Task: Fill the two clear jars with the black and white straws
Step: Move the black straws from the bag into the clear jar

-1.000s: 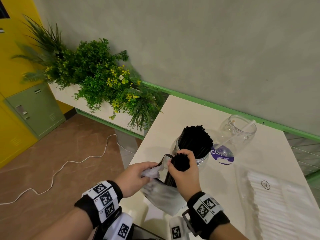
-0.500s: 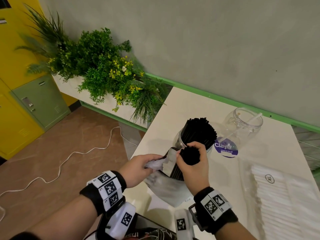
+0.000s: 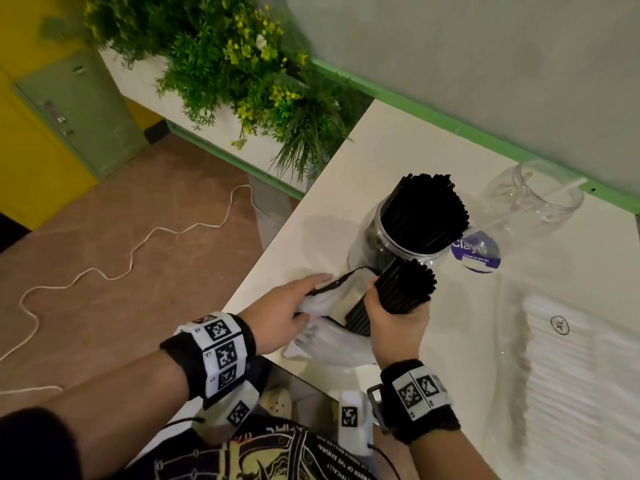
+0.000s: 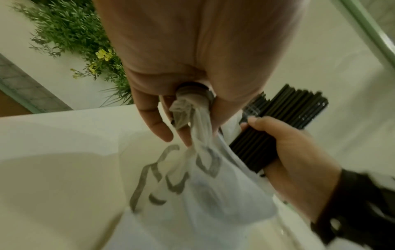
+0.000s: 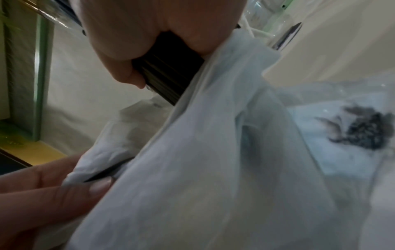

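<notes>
My right hand (image 3: 391, 317) grips a bundle of black straws (image 3: 405, 289) whose lower ends still sit inside a thin white plastic bag (image 3: 332, 341). My left hand (image 3: 291, 306) pinches the bag's bunched edge (image 4: 188, 110) just left of the bundle. Right behind the bundle stands a clear jar (image 3: 377, 244) packed with black straws (image 3: 426, 213). A second clear jar (image 3: 533, 206) with a purple label stands further right and holds one white straw (image 3: 571, 187). In the right wrist view the black bundle (image 5: 169, 74) emerges from the bag (image 5: 213, 152).
A clear packet of white straws (image 3: 571, 375) marked XL lies on the white table (image 3: 398, 150) at the right. A planter with green plants (image 3: 225, 64) stands left of the table. A white cable (image 3: 131, 258) runs across the brown floor.
The right hand has lifted the black bundle a little further out of the bag, toward the filled jar. The left hand still holds the bag's edge. The head camera has tilted down and closer.
</notes>
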A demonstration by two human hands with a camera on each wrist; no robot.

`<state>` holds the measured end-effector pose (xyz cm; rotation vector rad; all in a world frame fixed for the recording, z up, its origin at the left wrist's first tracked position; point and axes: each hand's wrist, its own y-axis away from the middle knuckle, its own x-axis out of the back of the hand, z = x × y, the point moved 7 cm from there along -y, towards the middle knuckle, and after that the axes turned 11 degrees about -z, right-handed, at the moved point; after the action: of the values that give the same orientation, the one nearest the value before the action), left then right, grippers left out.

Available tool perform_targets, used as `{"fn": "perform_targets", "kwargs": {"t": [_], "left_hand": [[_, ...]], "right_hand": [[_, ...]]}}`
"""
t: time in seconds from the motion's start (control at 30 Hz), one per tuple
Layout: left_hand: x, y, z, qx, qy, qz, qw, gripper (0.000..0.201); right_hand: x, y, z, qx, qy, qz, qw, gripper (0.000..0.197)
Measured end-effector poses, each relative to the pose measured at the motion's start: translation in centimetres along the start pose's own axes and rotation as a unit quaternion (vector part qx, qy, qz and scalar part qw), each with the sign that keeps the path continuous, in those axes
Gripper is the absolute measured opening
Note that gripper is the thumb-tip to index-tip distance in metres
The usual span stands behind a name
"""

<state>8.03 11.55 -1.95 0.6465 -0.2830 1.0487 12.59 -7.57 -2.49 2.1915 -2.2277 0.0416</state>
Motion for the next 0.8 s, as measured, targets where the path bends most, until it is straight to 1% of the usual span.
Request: {"fn": "perform_targets", "kwargs": {"t": [0.07,0.13,0.2,0.23,0.27,0.33,0.4,0.47,0.5,0.53,0.6,0.63,0.7,0.8], "left_hand": [[-0.3,0.2,0.1,0.008,-0.027,0.021,0.999,0.081],[0.0,0.6,1.1,-0.007,-0.113,0.07,0.991,0.084],[0.0,1.0,3.0,-0.063,-0.239,0.122,0.961,0.079],[-0.3,1.1,3.8,-0.094,-0.286,0.131,0.945,0.073],[-0.9,1.1,4.2,-0.118,-0.319,0.126,0.932,0.065],[-2.6,0.6,4.1,-0.137,-0.368,0.086,0.916,0.047],[-4.4,-0.3,2.2,-0.112,-0.392,0.027,0.913,0.039],[-5.9,-1.3,-1.0,-0.045,-0.38,-0.045,0.923,0.045],[-6.6,-1.8,-2.6,-0.009,-0.374,-0.078,0.924,0.05],[-7.2,-2.2,-3.8,0.016,-0.383,-0.104,0.918,0.054],[-7.6,-3.3,-5.0,0.035,-0.419,-0.132,0.898,0.059],[-7.4,-3.9,-5.2,0.038,-0.425,-0.138,0.894,0.062],[-6.8,-5.2,-5.1,0.044,-0.422,-0.14,0.895,0.064],[-5.9,-6.5,-4.7,0.059,-0.412,-0.156,0.896,0.065]], "right_hand": [[0.1,0.3,1.4,-0.027,0.005,0.002,1.0,0.039],[0.0,0.5,2.6,-0.056,0.01,0.0,0.998,0.034],[-0.4,0.5,3.1,-0.068,0.009,-0.003,0.998,0.032],[-0.5,0.4,3.2,-0.071,0.009,0.0,0.997,0.033],[-0.5,0.3,3.3,-0.073,0.007,0.005,0.997,0.035],[-0.3,0.0,3.0,-0.08,0.0,0.019,0.997,0.038],[0.2,-0.1,2.1,-0.081,0.0,0.016,0.997,0.035],[0.6,-0.4,0.4,-0.075,-0.003,0.002,0.997,0.029],[1.0,-0.6,-0.5,-0.071,-0.012,0.002,0.997,0.025],[1.5,-0.8,-1.6,-0.062,-0.021,0.004,0.998,0.022],[2.3,-1.2,-3.6,-0.04,-0.027,0.007,0.999,0.019],[2.7,-1.4,-4.6,-0.03,-0.024,0.009,0.999,0.017],[3.4,-1.5,-6.7,-0.008,-0.026,0.016,0.999,0.013],[4.1,-2.0,-10.3,0.042,-0.036,0.016,0.998,0.017]]}}
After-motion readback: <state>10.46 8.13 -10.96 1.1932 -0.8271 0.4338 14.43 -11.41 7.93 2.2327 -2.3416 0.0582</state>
